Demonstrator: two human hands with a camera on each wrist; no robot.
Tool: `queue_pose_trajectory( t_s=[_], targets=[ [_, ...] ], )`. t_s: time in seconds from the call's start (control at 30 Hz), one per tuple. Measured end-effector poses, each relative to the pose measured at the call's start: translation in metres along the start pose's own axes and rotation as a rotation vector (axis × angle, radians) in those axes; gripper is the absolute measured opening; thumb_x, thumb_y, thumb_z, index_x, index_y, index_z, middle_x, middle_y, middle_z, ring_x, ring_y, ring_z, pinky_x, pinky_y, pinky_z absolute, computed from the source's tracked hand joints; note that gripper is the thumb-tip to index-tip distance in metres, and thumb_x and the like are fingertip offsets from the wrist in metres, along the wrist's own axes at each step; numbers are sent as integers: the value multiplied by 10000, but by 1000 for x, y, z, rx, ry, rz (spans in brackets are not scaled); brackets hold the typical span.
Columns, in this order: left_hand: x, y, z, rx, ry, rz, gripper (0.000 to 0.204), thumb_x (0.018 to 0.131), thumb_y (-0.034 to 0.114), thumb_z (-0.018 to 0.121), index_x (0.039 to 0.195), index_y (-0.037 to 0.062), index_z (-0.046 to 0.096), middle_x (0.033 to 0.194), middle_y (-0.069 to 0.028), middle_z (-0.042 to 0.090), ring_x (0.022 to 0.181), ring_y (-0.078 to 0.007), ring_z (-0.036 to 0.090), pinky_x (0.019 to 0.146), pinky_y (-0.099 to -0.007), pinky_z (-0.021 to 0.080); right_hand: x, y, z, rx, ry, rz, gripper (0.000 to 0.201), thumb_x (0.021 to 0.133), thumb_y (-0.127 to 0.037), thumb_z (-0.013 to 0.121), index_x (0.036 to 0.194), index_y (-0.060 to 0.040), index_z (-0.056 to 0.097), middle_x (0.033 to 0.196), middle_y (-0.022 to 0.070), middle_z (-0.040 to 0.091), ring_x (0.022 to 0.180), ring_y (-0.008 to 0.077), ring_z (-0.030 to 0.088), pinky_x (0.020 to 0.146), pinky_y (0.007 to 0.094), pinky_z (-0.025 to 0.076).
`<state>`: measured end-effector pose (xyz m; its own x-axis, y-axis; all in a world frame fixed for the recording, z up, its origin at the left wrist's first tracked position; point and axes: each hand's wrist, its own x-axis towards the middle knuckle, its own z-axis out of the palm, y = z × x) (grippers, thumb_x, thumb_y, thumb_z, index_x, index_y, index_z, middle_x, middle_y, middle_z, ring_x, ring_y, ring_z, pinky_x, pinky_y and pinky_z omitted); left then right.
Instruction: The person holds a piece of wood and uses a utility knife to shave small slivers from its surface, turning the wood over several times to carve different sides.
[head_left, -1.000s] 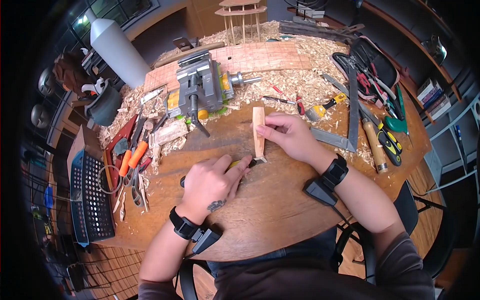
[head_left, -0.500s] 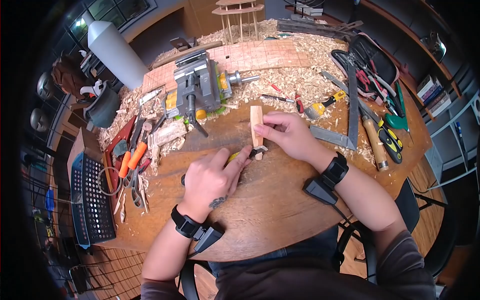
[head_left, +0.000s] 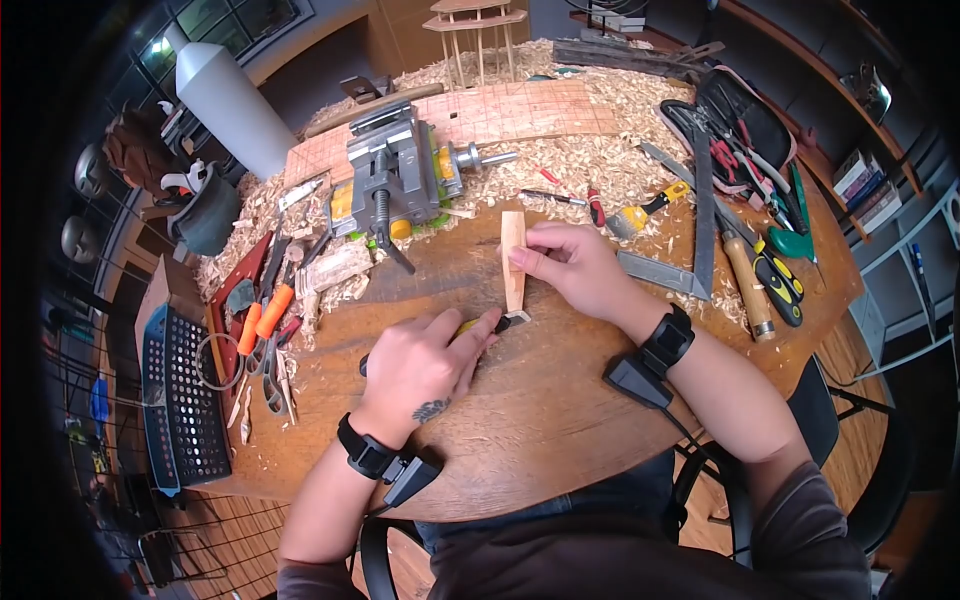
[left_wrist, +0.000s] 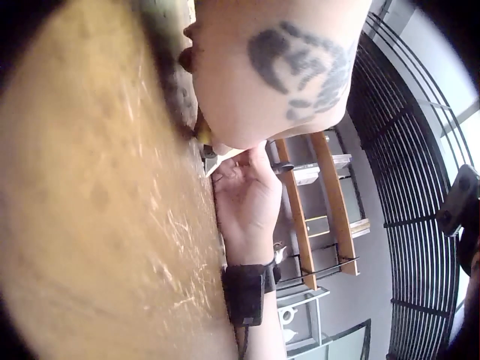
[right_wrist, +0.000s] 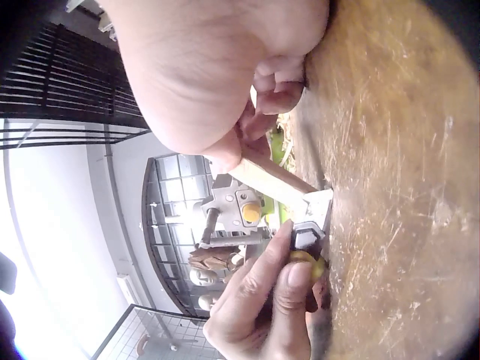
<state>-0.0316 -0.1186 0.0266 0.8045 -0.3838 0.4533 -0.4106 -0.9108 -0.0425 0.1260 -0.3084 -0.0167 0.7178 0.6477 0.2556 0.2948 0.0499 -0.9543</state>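
Note:
My left hand (head_left: 425, 365) grips a yellow-and-black utility knife (head_left: 468, 326) low over the table, blade pointing right. My right hand (head_left: 578, 272) pinches a short, pale wooden strip (head_left: 513, 228) between thumb and fingers, near its middle. The strip stands out lengthwise from me, its near end at the knife's blade (head_left: 518, 318). In the right wrist view, the blade (right_wrist: 318, 208) meets the strip's lower end (right_wrist: 276, 180) close above the tabletop, and the left thumb lies along the knife. The left wrist view hides most of the knife behind the left hand.
A grey vise (head_left: 395, 170) stands at the back, with wood shavings (head_left: 570, 150) around it. Scissors (head_left: 778, 285), a metal square (head_left: 704, 230) and a scraper (head_left: 652, 210) lie right. Orange-handled tools (head_left: 272, 310) and a perforated basket (head_left: 185, 390) sit left.
Half a second ago the blade was a little higher up the strip; now it is at the near end, and the left hand has drawn slightly back. The right hand keeps its pinch.

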Motion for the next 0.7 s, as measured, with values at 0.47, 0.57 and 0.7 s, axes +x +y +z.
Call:
queue_pose_trajectory(
  t_s=[0.47, 0.57, 0.7],
  targets=[
    [8, -1, -2, -20, 125, -67, 344, 863, 177, 800, 1207, 158, 787, 709, -62, 523, 579, -246, 593, 526, -385, 473, 1, 3, 2, -19, 18, -17, 276, 1000, -258, 739, 972, 16, 752, 816, 22, 624, 734, 73, 556, 671, 276, 470],
    [5, -1, 1, -19, 97, -78, 352, 865, 173, 798, 1215, 151, 782, 714, -64, 526, 579, -253, 589, 532, -386, 477, 1, 4, 2, -1, 27, -38, 278, 999, -258, 741, 972, 19, 747, 813, 22, 619, 734, 73, 550, 668, 275, 466],
    [3, -2, 2, -42, 86, -68, 359, 868, 176, 795, 1225, 148, 777, 726, -65, 542, 583, -263, 591, 540, -389, 483, 2, 7, 1, 18, 19, -22, 272, 996, -255, 745, 979, 16, 751, 826, 22, 627, 737, 71, 553, 673, 275, 470]
  ],
)
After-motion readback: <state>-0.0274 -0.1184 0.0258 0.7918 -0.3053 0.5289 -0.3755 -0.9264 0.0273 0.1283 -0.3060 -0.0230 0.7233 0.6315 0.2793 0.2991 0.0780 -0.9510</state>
